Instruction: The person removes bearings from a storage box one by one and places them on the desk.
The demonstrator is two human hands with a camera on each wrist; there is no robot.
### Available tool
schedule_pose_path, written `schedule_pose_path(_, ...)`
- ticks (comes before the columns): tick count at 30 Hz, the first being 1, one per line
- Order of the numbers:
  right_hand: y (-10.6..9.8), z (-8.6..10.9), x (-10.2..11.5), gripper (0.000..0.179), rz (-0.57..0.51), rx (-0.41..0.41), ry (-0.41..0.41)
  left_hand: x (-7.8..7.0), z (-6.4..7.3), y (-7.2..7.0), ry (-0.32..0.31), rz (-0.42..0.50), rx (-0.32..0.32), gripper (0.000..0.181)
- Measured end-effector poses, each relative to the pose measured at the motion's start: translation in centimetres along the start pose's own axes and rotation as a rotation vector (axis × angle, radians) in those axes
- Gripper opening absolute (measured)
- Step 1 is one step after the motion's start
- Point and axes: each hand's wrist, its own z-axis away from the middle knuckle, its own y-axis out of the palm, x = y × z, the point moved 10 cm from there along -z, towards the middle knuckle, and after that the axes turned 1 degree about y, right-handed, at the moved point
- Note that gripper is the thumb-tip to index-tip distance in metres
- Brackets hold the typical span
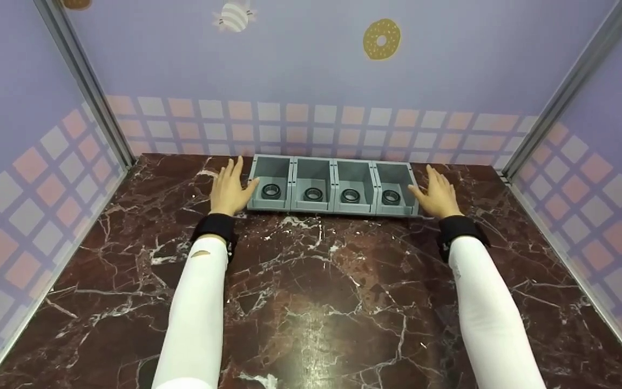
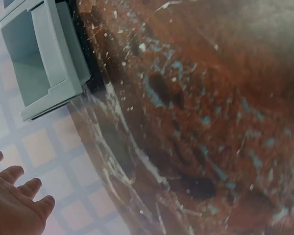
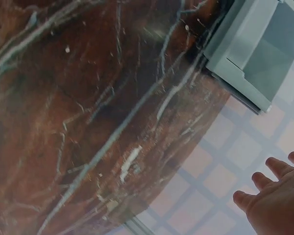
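Note:
A row of joined grey bins (image 1: 313,206) stands at the back of the table, with a black ring-shaped bearing (image 1: 271,191) in the leftmost compartment and a similar bearing (image 1: 391,198) in the rightmost. The two middle compartments each hold one as well. My left hand (image 1: 228,189) is beside the row's left end, fingers extended and thumb at the bin's edge. At the right end my right hand (image 1: 436,195) mirrors it, thumb toward the bin. In the left wrist view the fingers (image 2: 29,188) are apart from the bin corner (image 2: 73,90); neither hand grips anything.
The dark red marbled table (image 1: 311,292) stretches from the bins toward me. A patterned wall (image 1: 311,70) rises right behind the row, and side panels with metal corner posts (image 1: 81,81) flank the table.

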Motion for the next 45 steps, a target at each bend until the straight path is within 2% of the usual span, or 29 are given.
schedule_pose_path(4,0.5,0.1,-0.2,0.079,-0.034,0.005,-0.010,0.4,0.1,0.9,-0.028,0.039,0.020,0.078)
schedule_pose_path(9,1.5,0.2,-0.7,0.079,-0.085,0.033,0.019,0.9,0.2,1.8,-0.061,0.098,0.040,0.078)
schedule_pose_path(15,2.4,0.1,-1.1,0.081,-0.105,0.061,0.035,1.2,0.0,2.4,-0.092,0.143,0.062,0.079)
schedule_pose_path(27,4.2,-0.4,-1.5,0.074,-0.152,0.078,0.060,1.3,-0.1,3.3,-0.114,0.193,0.032,0.073)
schedule_pose_path(31,4.6,-0.6,-1.6,0.069,-0.171,0.067,0.066,1.0,-0.3,3.4,-0.108,0.195,0.027,0.071)
schedule_pose_path(37,4.8,-0.6,-1.5,0.062,-0.188,0.041,0.060,1.4,-0.6,4.0,-0.143,0.213,0.043,0.072)
schedule_pose_path(45,4.9,-0.9,-1.5,0.058,-0.204,0.018,0.062,1.6,-1.1,4.7,-0.147,0.239,0.034,0.071)
